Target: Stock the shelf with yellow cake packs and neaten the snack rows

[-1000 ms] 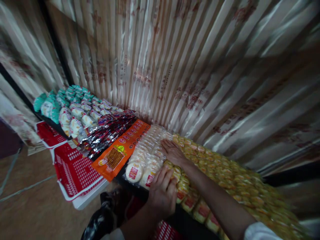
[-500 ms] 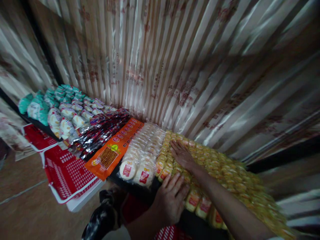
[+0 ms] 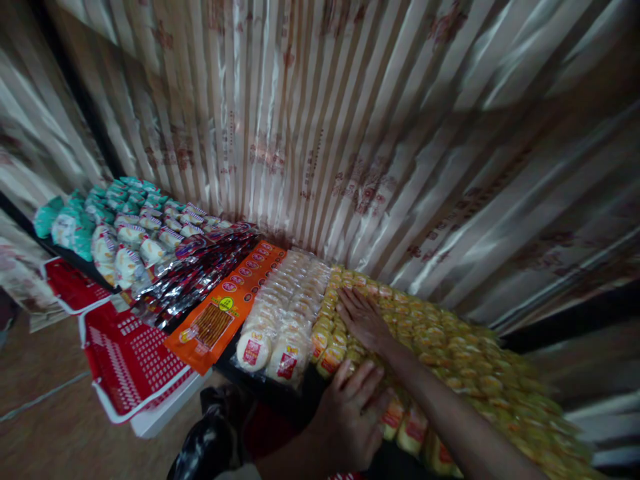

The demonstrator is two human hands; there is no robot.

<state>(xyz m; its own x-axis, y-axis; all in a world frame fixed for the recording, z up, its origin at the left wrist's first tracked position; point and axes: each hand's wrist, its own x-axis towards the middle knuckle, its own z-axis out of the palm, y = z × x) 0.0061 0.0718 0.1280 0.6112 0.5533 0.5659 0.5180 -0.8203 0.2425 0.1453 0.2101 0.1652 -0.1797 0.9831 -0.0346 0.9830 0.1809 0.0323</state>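
Rows of small yellow-wrapped cakes [image 3: 450,353] cover the right part of the black shelf. My right hand [image 3: 366,321] lies flat on top of them near the back, fingers stretched out. Closer to me, my left hand [image 3: 350,413] rests against the front of the same rows, its fingers extended over the packs. Neither hand grips anything that I can see. Just left of the hands are two rows of white round wrapped crackers [image 3: 280,317], and beside them lies an orange bag of stick snacks [image 3: 223,310].
Farther left are dark shiny packets [image 3: 195,273], white packets [image 3: 133,233] and teal bags [image 3: 73,223]. Red baskets [image 3: 133,357] with white rims stand below the shelf. A striped, printed curtain [image 3: 300,120] hangs behind. Dark footwear [image 3: 207,433] shows on the brown floor.
My left hand has shifted slightly right and down along the front of the yellow packs. My right hand stays nearly in place on top. The view has tilted slightly.
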